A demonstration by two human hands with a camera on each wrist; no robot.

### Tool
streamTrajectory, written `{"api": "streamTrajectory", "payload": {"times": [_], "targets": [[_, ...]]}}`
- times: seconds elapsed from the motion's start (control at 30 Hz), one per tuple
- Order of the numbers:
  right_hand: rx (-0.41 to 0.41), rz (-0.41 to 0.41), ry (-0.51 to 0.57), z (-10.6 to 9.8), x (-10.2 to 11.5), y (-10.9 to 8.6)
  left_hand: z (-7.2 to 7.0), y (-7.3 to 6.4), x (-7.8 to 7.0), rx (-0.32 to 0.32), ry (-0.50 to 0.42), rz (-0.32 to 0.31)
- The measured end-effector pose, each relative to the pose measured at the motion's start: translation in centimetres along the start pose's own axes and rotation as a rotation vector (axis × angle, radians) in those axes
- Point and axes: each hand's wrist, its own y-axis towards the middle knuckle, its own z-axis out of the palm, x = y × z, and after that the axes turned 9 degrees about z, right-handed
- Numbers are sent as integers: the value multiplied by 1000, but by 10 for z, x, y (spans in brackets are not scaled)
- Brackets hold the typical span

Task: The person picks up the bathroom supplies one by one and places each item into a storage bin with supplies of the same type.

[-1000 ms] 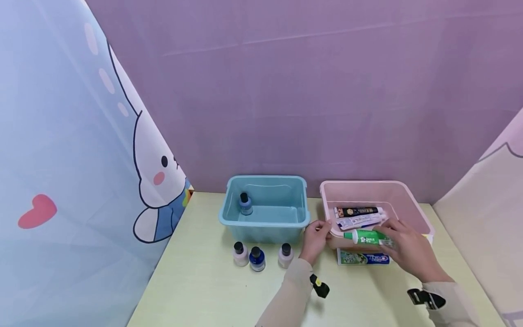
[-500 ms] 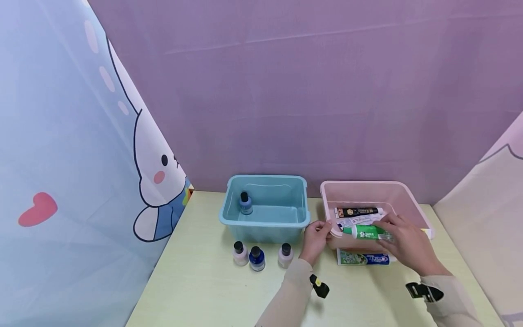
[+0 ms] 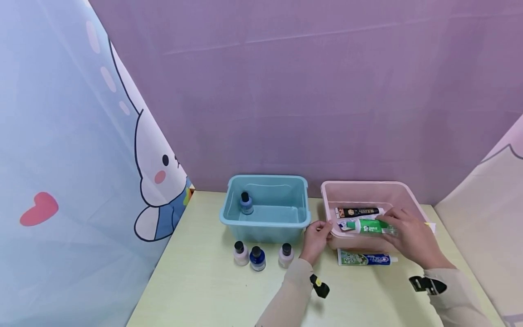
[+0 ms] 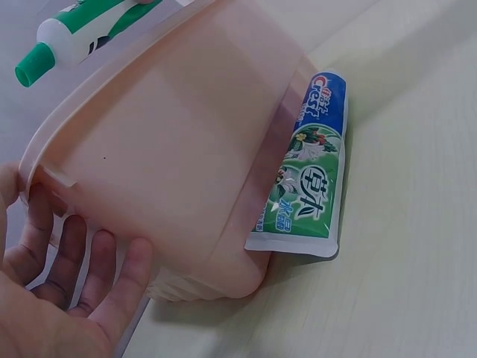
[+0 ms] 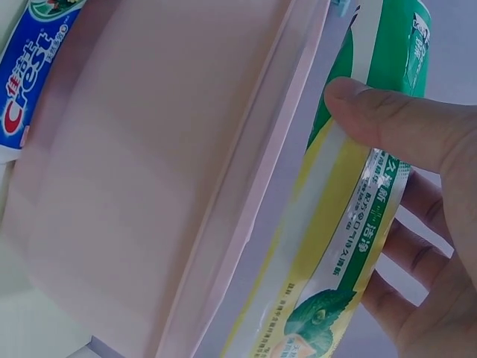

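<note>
My right hand (image 3: 414, 240) grips a green-and-white toothpaste tube (image 3: 369, 226) over the front part of the pink bin (image 3: 359, 244). Its green cap points left; the right wrist view shows the thumb on one face and fingers behind. My left hand (image 3: 315, 240) holds the bin's front left corner, fingers curled under the rim (image 4: 46, 160). Inside the bin lie a black toothpaste tube (image 3: 357, 212) and a white tube (image 3: 342, 225), the latter partly hidden by the green one. On the table against the bin's front lies a blue-and-green Crest toothpaste tube (image 4: 305, 164).
Left of the pink bin stands a blue bin (image 3: 265, 232) with one black-capped bottle (image 3: 246, 206) inside. In front of it stand two pale bottles (image 3: 241, 256) and a dark blue bottle (image 3: 257, 261). A purple curtain (image 3: 286, 113) hangs behind the table.
My right hand has carried the green toothpaste tube slightly away from me, farther over the bin, so it covers more of the white tube. My left hand stays at the rim.
</note>
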Motion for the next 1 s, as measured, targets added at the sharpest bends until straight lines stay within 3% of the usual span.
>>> {"api": "streamTrajectory", "payload": {"times": [0.6, 1.0], "targets": [[36, 16, -13, -2, -6, 11, 2, -1, -1, 7, 23, -16], [124, 104, -15, 3, -13, 19, 1, 0, -1, -1, 23, -24]]}}
